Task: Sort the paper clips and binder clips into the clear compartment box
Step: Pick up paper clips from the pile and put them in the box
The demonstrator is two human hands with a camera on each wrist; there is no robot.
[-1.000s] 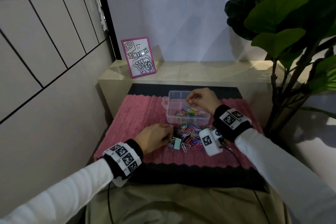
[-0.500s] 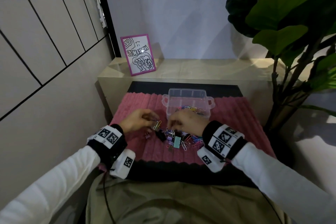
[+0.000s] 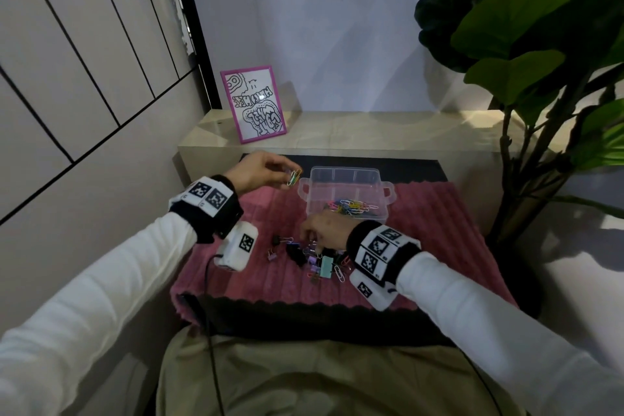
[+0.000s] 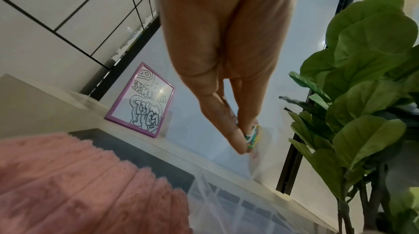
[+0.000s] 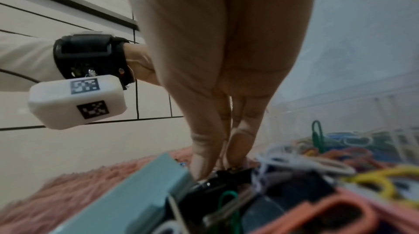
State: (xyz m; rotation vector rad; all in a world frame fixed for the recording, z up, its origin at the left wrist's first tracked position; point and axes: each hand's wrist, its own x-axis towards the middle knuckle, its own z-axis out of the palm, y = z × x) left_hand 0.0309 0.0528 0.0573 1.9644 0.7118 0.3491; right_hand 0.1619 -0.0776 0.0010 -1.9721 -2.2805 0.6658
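Across the middle of the scene lies a ribbed pink fabric mat (image 3: 449, 243), spread over a dark surface that shows at its near and far edges. At the far right stands a tall plant with broad green leaves (image 3: 526, 27), and along the far side runs a pale stone-look ledge (image 3: 371, 135) on which a purple-framed black-and-white drawing (image 3: 253, 104) leans against the wall. On the far part of the mat sits the clear plastic compartment box with side handles (image 3: 344, 176); its near compartments hold a heap of mixed-colour paper clips (image 3: 351, 207), while the far compartments look bare. Just near the box, on the mat, lies a loose pile of binder clips and paper clips (image 3: 304, 255), among them a pale teal binder clip (image 3: 326, 266), small black and lilac ones, and a white paper clip on the pile's near right edge. The left hand (image 3: 256, 172) is raised just left of the box's far left corner, its thumb and fingertips pinching a small bunch of coloured paper clips (image 3: 293, 176), green and yellow among them. The right hand (image 3: 327, 228) is down on the pile, thumb and forefinger drawn narrowly together at a small black binder clip (image 5: 223, 175); whether they truly grip it cannot be told.
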